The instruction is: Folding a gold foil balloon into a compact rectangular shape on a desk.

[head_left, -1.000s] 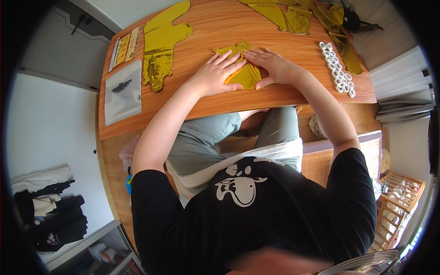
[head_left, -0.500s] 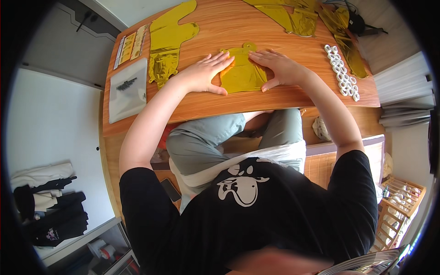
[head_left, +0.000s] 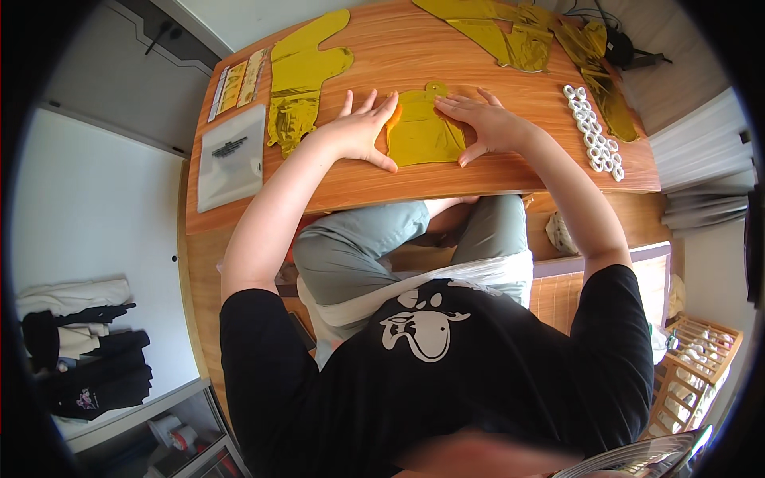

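A flat gold foil piece (head_left: pixel 426 135), which looks like a folded, airless foil balloon, lies near the table's front edge with a small round tab at its far side. Along its left side rests my left hand (head_left: pixel 362 131), fingers spread and thumb out toward the near corner. My right hand (head_left: pixel 492 126) is open too, its fingertips on the foil's upper right part and its thumb at the near right corner. Neither hand grips anything. Left of my left hand, a longer gold foil balloon (head_left: pixel 299 92) is laid out flat.
Another gold foil shape (head_left: pixel 526 40) lies at the far right, beside a crumpled gold strip (head_left: pixel 602 84). White rings (head_left: pixel 591 131) stand in rows at the table's right. At the left are a clear plastic bag (head_left: pixel 231 179) with dark slim pieces and printed strips (head_left: pixel 231 88). A black cable (head_left: pixel 621 49) is behind.
My left hand's fingers have lifted and spread slightly, sliding a little off the foil's left edge. The right hand stays at the right side. The whole view has shifted slightly.
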A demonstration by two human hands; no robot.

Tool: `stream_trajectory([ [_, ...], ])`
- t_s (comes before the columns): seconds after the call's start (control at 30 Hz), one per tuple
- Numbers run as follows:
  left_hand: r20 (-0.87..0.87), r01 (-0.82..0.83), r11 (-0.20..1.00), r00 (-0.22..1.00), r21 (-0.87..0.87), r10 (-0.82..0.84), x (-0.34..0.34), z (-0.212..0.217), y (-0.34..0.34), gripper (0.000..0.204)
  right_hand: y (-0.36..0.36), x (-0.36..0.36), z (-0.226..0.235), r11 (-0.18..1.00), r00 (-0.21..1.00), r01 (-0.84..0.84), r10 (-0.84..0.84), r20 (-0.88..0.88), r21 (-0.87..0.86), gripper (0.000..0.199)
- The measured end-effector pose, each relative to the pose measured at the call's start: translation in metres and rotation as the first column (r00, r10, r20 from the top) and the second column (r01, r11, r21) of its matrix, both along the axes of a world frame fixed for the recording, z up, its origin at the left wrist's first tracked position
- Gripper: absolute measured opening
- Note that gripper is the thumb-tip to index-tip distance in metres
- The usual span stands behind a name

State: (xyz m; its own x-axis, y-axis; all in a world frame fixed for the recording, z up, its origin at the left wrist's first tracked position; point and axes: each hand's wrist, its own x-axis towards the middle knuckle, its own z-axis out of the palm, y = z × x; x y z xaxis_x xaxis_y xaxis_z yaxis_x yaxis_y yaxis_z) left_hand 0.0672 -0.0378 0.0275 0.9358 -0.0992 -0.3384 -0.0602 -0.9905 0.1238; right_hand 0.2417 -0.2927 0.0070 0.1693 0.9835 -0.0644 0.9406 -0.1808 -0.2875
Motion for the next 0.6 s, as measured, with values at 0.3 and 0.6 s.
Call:
stream_trajectory([
  [0.3,-0.141,-0.067,0.995,0.987,0.07,0.076,0.004,0.015,-0.008,0.16,0.001,0.004,0.0,0.999,0.999,-0.039,0.039,-0.008,0.008,0.13],
  [0.6,0.413,0.001,0.999,0.911,-0.052,0.02,-0.061,-0.026,-0.14,0.114,-0.019,-0.024,0.001,0.985,0.983,-0.166,0.169,-0.07,0.047,0.127],
])
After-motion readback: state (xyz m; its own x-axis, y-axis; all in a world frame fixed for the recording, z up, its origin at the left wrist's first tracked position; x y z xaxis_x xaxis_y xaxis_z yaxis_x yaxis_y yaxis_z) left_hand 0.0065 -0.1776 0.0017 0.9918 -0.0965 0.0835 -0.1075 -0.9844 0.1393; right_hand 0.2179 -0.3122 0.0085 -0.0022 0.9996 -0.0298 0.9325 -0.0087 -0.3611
